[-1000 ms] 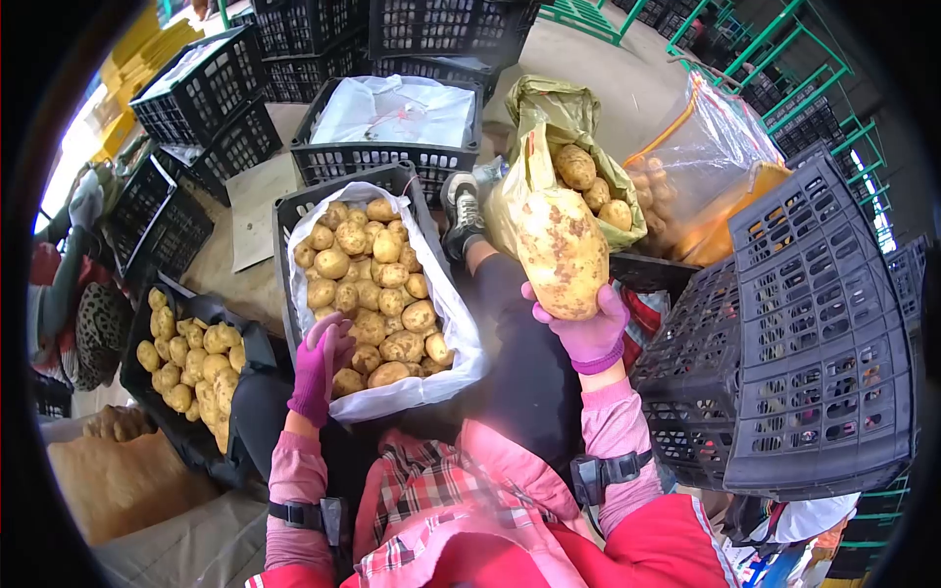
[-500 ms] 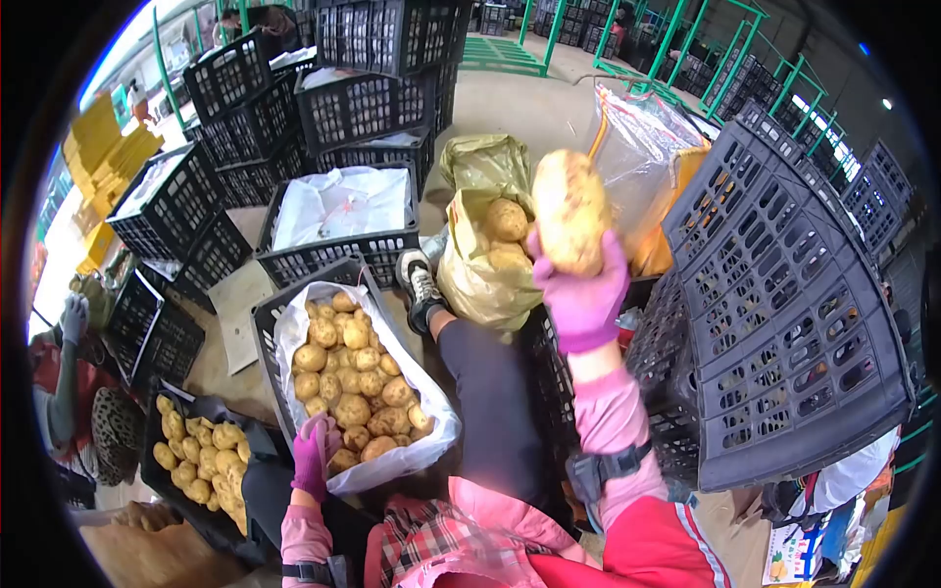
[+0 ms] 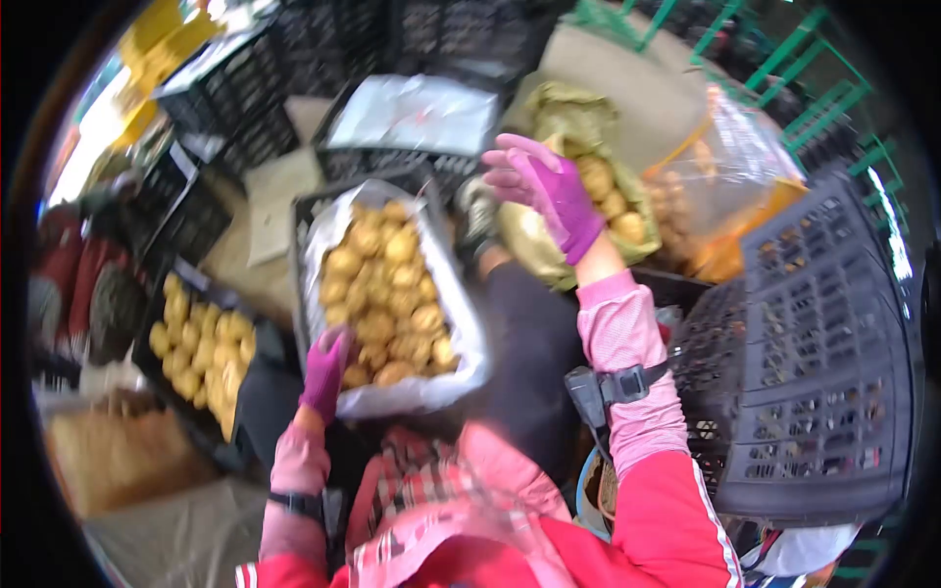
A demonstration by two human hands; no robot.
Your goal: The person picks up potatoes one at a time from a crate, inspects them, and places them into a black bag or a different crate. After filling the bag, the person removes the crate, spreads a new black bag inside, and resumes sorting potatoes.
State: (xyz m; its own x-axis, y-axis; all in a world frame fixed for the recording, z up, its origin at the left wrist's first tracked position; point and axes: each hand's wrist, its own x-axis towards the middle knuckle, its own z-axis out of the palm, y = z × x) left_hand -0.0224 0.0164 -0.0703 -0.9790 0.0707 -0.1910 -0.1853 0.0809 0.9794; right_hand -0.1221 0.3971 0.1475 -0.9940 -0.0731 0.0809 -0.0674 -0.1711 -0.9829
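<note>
My right hand, in a pink and purple glove, is raised in front of the green-yellow sack, its fingers stretched out and nothing in it. Several large potatoes show in that sack's mouth. At the near left edge of the lined crate, my left hand in a magenta glove rests against the potatoes; its fingers are blurred and partly hidden, so their grip does not show. White liner wraps the inside of this crate.
Another crate of potatoes stands at the left. A black crate with a white cover is beyond the lined one. Tilted empty crates stand at the right, near a clear bag. A person's red clothing shows far left.
The large potato has left my right hand, which has opened and moved slightly left and up. The view has turned and shifted, and the sack now holds more visible potatoes.
</note>
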